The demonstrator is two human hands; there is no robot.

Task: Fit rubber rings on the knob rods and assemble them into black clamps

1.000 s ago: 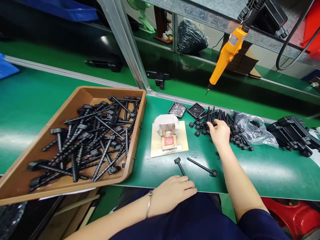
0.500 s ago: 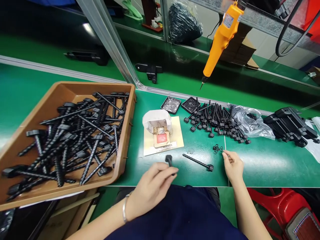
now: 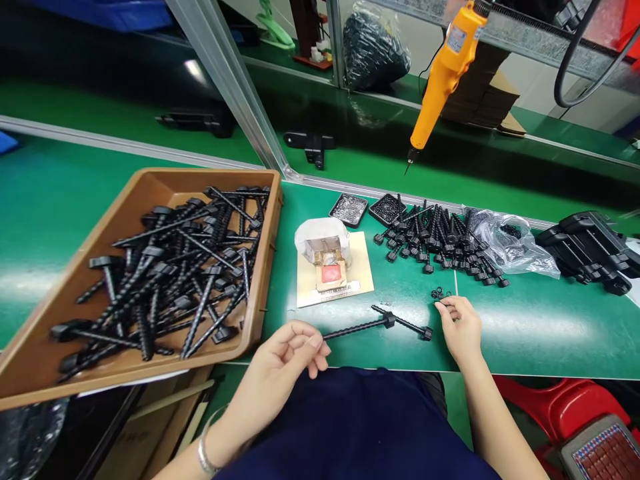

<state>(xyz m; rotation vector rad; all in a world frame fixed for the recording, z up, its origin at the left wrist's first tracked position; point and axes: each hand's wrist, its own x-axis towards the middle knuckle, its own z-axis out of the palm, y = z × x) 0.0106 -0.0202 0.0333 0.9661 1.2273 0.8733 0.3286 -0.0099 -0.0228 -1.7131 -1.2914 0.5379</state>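
Observation:
My left hand (image 3: 293, 353) pinches the thin end of a long black knob-headed screw (image 3: 355, 329), which points right with its head (image 3: 389, 320) foremost. That head overlaps in view a second knob-headed screw (image 3: 413, 325) lying on the green bench; whether they touch I cannot tell. My right hand (image 3: 461, 327) is at a small pile of black rings (image 3: 440, 293), thumb and forefinger pinched at its near edge. Whatever may be between those fingertips is hidden.
A brown bin (image 3: 274, 247) full of knob-headed screws stands left. Beyond my hands are a white-topped fixture (image 3: 323, 237), two small trays, heaped screws (image 3: 443, 233), a plastic bag (image 3: 520, 247) and black parts (image 3: 585, 247). An orange electric screwdriver (image 3: 443, 83) hangs above.
The screw in my left hand has swung from pointing away from me to pointing right, and that hand has shifted left. My right hand remains at the rings, its fingertips now against the pile.

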